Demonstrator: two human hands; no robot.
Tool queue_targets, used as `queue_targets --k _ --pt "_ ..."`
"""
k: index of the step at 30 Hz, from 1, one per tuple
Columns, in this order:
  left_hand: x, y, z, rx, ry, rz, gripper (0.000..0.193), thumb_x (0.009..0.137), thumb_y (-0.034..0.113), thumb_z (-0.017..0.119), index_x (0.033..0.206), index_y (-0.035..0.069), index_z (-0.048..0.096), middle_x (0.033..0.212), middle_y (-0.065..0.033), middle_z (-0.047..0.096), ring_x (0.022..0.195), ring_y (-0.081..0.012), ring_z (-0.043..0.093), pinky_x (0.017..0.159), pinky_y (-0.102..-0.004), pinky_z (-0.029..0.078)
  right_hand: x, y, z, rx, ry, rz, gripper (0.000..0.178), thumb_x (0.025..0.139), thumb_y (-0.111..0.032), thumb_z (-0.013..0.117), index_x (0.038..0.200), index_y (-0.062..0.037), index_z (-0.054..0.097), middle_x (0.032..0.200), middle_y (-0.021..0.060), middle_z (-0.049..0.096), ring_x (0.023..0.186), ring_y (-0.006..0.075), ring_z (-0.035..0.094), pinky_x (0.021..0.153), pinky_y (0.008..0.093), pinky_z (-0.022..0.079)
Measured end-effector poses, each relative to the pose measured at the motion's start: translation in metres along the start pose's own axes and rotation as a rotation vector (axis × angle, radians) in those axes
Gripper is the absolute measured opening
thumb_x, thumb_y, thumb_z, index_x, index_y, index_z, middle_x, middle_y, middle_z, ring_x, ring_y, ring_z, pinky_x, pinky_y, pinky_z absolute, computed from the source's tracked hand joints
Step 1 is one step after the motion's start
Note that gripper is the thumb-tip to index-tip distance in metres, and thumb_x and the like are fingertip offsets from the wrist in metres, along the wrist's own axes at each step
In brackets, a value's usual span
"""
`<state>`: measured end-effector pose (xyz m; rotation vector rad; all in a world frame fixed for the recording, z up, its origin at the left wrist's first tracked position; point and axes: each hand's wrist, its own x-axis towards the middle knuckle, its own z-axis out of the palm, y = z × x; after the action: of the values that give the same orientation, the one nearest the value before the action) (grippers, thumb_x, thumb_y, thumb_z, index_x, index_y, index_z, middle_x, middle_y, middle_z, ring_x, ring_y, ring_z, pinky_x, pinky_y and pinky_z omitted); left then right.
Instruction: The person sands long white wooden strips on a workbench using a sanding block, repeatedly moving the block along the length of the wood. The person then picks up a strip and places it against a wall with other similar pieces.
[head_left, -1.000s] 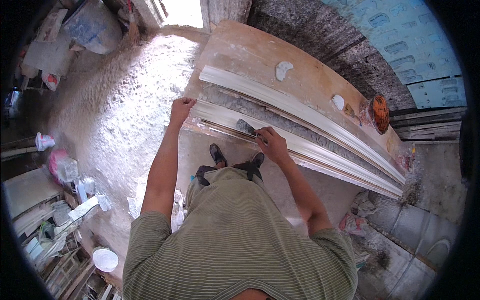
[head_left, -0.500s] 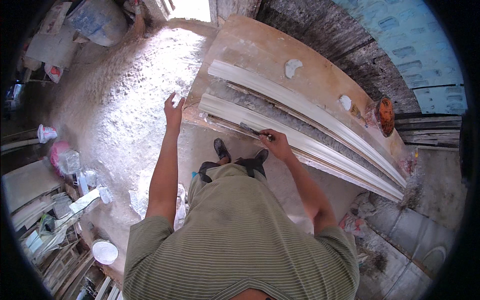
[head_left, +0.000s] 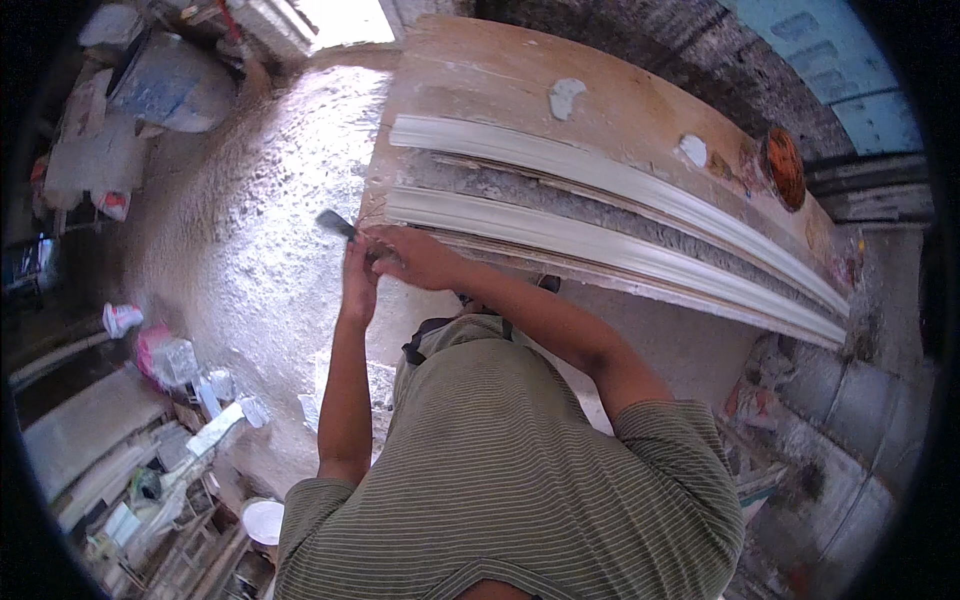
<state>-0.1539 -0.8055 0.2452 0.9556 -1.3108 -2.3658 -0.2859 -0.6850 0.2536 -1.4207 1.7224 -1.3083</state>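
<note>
Both of my hands come together just off the left end of the workbench. A small flat grey blade, apparently a putty knife (head_left: pixel 337 223), points up and left above them. My right hand (head_left: pixel 415 258) reaches across to the left with its fingers curled around the tool's handle end. My left hand (head_left: pixel 360 275) is raised upright against the right one, at the handle end; its fingers are partly hidden and blurred. Just right of the hands lie two long white moulding strips, the nearer strip (head_left: pixel 520 226) and the farther strip (head_left: pixel 560 160), side by side on the brown workbench (head_left: pixel 480 70).
On the bench lie white plaster pieces (head_left: pixel 566 98) and an orange-lined bucket (head_left: pixel 785 170). A bluish drum (head_left: pixel 175 85) stands far left. At lower left are a white bucket (head_left: pixel 264 522), plastic bags (head_left: pixel 172 358) and scrap boards. Rough, brightly lit floor (head_left: pixel 290 180) lies left of the bench.
My right hand has swung left from the near strip with the putty knife and now meets my left hand. The view has shifted slightly.
</note>
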Motion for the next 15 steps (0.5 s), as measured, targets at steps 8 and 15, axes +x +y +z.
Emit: queue_targets --k 8,15 --pt "0.034 0.041 0.005 1.155 -0.566 0.164 0.032 0.099 0.022 0.064 0.129 0.01 0.064 0.091 -0.0064 0.065 0.079 -0.0157 0.062 0.074 -0.0307 0.051 -0.155 0.027 -0.094 -0.04 0.502 0.549 0.039 0.093 -0.021 0.069 0.128 -0.0061 0.058 0.123 0.0124 0.063 0.106 0.0252 0.064 0.091 0.0378 0.054" --pt "0.074 0.043 0.041 1.445 -0.751 0.055 0.029 0.096 0.025 0.068 0.121 0.011 0.066 0.11 -0.014 0.071 0.09 -0.0291 0.07 0.08 -0.0392 0.055 -0.362 0.034 -0.129 -0.073 1.178 0.993 0.025 0.094 -0.018 0.068 0.115 -0.0055 0.071 0.101 0.0078 0.073 0.086 0.0141 0.065 0.075 0.0309 0.053"
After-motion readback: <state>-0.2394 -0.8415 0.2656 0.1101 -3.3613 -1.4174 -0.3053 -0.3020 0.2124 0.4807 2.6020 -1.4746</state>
